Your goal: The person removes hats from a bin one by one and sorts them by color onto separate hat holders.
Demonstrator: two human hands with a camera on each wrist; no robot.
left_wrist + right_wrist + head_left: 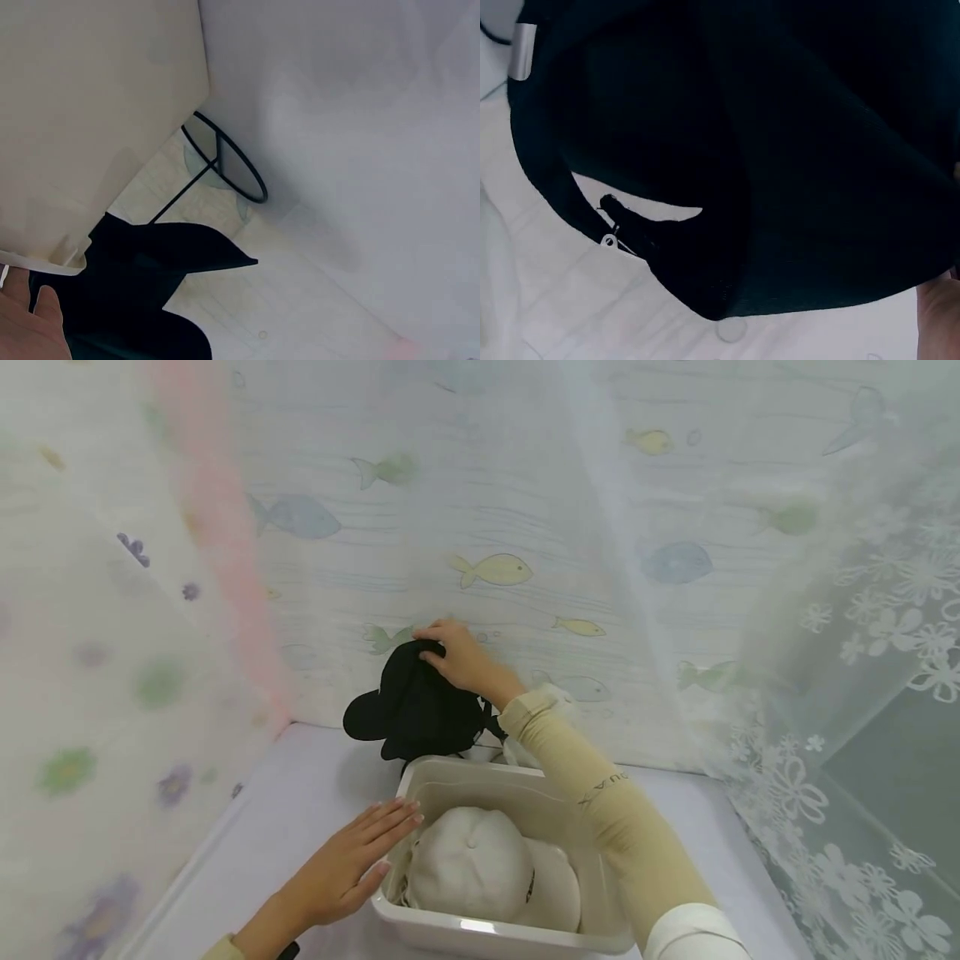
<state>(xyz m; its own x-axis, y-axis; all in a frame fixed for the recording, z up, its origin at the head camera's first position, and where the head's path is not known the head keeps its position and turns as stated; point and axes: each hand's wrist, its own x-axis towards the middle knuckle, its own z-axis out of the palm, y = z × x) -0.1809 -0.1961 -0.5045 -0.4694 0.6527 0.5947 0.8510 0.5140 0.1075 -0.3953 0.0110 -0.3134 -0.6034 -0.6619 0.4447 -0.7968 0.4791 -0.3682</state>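
Note:
Behind the bin, my right hand (468,660) pinches the top of a black cap (427,718) between thumb and fingers. The cap's back opening, with its strap and a metal buckle (523,52), faces the right wrist camera. Two brim-like edges show on the black cloth in the left wrist view; I cannot tell whether it is one cap or two. My left hand (348,864) lies with straight fingers at the left rim of a cream plastic bin (442,935). Inside the bin sits a white cap (472,864), crown up, brim to the right.
A black wire stand with a round base (251,172) is behind the bin, partly hidden by the black cloth. Something white (521,756) lies behind the bin's back rim, mostly hidden. Fish-print curtain (495,568) closes off the back; sheer flowered curtain (885,627) hangs at the right.

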